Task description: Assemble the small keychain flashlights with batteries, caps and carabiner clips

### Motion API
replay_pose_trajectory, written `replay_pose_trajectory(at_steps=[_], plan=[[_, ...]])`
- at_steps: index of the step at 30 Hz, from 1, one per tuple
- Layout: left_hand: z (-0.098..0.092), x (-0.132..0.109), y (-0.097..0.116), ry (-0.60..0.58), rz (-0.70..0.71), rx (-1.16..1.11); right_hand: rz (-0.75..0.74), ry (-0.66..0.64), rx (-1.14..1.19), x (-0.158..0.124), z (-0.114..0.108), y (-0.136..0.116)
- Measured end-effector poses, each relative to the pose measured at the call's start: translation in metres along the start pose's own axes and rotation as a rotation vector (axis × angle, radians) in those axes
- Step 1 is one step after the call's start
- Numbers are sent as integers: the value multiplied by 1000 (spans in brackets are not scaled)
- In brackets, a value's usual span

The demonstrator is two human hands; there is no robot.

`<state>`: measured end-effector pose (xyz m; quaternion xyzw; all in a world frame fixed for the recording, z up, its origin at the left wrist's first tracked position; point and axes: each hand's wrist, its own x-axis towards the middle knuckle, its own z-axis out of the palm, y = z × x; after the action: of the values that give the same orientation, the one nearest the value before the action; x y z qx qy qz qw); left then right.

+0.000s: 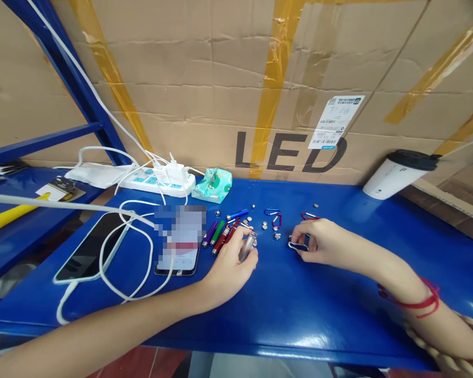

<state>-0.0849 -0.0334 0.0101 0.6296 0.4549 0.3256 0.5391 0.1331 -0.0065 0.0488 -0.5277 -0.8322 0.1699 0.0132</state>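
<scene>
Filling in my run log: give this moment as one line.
left hand: holds silver mini torch | right hand: holds carabiner | surface: blue table

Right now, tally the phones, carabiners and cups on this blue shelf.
Phones: 2
Carabiners: 4, one in the right hand
Lidded cup: 1
Total: 7
</scene>
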Motion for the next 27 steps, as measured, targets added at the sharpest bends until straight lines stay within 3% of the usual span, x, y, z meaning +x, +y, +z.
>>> replay_pose_trajectory(at_steps=[9,18,27], plan=[[0,1,-3,8,24,-16,-85,163,108,10,14,-9],[0,5,-6,5,31,-109,7,233,502,17,15,-10],[1,7,-8,67,20,-129,-39,191,914,17,23,-17]])
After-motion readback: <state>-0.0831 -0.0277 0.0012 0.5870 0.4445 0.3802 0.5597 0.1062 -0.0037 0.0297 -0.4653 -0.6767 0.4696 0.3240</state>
